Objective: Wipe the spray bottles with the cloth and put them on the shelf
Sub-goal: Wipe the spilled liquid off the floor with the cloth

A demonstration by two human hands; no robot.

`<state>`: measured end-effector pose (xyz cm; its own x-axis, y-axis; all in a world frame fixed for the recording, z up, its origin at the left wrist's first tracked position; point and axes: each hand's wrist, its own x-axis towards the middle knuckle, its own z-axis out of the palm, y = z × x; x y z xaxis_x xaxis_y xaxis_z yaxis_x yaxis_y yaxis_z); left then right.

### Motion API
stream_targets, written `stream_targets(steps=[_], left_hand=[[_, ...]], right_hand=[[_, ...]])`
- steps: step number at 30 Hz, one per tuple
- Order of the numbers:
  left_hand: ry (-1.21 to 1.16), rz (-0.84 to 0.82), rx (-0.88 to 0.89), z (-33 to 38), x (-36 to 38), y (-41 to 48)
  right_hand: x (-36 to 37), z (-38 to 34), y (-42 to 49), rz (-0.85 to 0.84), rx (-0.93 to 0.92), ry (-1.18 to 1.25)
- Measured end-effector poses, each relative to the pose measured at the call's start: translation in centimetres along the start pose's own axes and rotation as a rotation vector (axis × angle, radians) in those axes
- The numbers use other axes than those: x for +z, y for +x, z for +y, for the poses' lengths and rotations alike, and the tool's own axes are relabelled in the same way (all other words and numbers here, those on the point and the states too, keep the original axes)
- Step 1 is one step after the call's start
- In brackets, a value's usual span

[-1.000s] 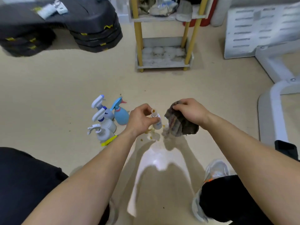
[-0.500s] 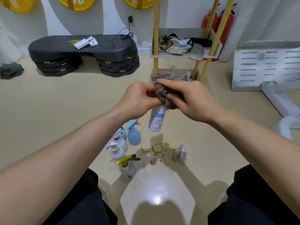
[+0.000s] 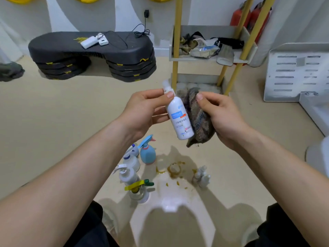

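Shelf [image 3: 175,68], yellow posts, grey boards: far edge of floor [image 3: 53,131], against wall.
Left hand [image 3: 142,111]: thumb and fingers pinching neck of white spray bottle [image 3: 179,118], held tilted in the air before shelf.
Right hand [image 3: 222,118]: grasping bunched dark cloth [image 3: 199,122], cloth touching bottle's right side.
Trigger sprayers [image 3: 128,175]: clustered upright on floor below left hand.

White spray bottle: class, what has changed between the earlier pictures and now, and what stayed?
The left hand lifted the white spray bottle off the floor; the cloth in the right hand covered its top, then moved to its side. Both grips and the floor bottles stayed.
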<state>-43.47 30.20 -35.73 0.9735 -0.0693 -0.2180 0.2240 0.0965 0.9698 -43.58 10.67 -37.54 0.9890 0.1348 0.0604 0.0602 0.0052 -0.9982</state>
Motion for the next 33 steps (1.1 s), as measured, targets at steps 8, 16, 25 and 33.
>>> stream_targets(steps=[8, 16, 25, 33], left_hand=[[-0.162, 0.064, 0.039, 0.3, 2.3, 0.0], [-0.254, 0.195, 0.052, 0.8, 2.1, 0.3], [-0.016, 0.162, 0.113, -0.1, 2.2, 0.5], [-0.173, 0.375, -0.067, -0.5, 2.8, 0.5]], right_hand=[[1.9, -0.2, -0.7, 0.094, -0.461, -0.722], [2.1, 1.7, -0.1, 0.009, -0.203, -0.418], [1.4, -0.4, -0.2, -0.163, 0.428, 0.183], [3.8, 3.4, -2.7, 0.084, -0.395, -1.208]])
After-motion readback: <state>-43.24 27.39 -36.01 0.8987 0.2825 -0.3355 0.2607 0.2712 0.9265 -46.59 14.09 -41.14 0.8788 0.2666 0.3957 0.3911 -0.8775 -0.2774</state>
